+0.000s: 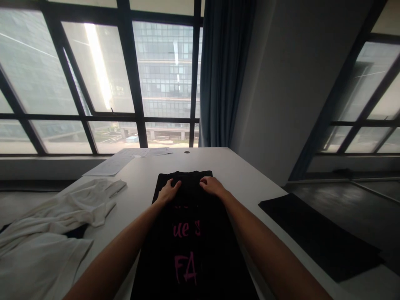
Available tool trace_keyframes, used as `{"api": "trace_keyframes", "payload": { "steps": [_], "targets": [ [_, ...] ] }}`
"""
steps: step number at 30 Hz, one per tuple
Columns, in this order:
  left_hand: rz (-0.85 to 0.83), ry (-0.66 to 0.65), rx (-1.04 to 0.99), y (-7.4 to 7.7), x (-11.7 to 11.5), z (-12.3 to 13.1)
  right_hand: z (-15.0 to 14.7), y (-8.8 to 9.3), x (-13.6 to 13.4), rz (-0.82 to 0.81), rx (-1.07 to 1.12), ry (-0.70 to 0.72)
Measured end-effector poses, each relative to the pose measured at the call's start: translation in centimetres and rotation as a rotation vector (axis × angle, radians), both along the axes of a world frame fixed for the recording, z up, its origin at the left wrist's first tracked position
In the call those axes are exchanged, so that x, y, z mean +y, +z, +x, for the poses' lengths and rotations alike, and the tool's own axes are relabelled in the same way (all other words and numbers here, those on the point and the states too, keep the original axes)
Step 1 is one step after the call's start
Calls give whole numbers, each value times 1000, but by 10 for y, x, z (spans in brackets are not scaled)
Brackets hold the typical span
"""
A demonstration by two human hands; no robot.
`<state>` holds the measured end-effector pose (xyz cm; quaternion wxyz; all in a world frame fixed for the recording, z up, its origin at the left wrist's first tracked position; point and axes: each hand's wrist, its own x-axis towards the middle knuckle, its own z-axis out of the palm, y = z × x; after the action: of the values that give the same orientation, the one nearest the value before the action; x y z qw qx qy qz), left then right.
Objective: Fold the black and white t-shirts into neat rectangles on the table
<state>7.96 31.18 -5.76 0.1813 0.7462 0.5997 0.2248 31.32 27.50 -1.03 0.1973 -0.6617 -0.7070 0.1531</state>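
Observation:
A black T-shirt with pink lettering lies lengthwise on the white table in front of me. My left hand rests palm down on its far part, fingers curled over a fold of the fabric. My right hand lies beside it on the same far fold, fingers bent and pressing on the cloth. The far end of the shirt looks folded back toward me. Both forearms reach over the shirt's sides.
White garments lie crumpled at the table's left. Paper sheets sit at the far left by the window. A black mat lies at the right edge. A blue curtain hangs behind the table.

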Motion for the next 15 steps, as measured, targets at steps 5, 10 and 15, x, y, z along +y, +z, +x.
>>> {"api": "trace_keyframes", "payload": {
  "steps": [5,10,15],
  "targets": [
    [23,-46,-43,7,-2,13,27,-31,-17,-142,-116,88],
    [77,-61,47,5,-23,0,21,-44,-31,-198,-225,105],
    [87,34,271,2,-47,-25,17,-43,-57,-206,-286,-114]
  ]
}}
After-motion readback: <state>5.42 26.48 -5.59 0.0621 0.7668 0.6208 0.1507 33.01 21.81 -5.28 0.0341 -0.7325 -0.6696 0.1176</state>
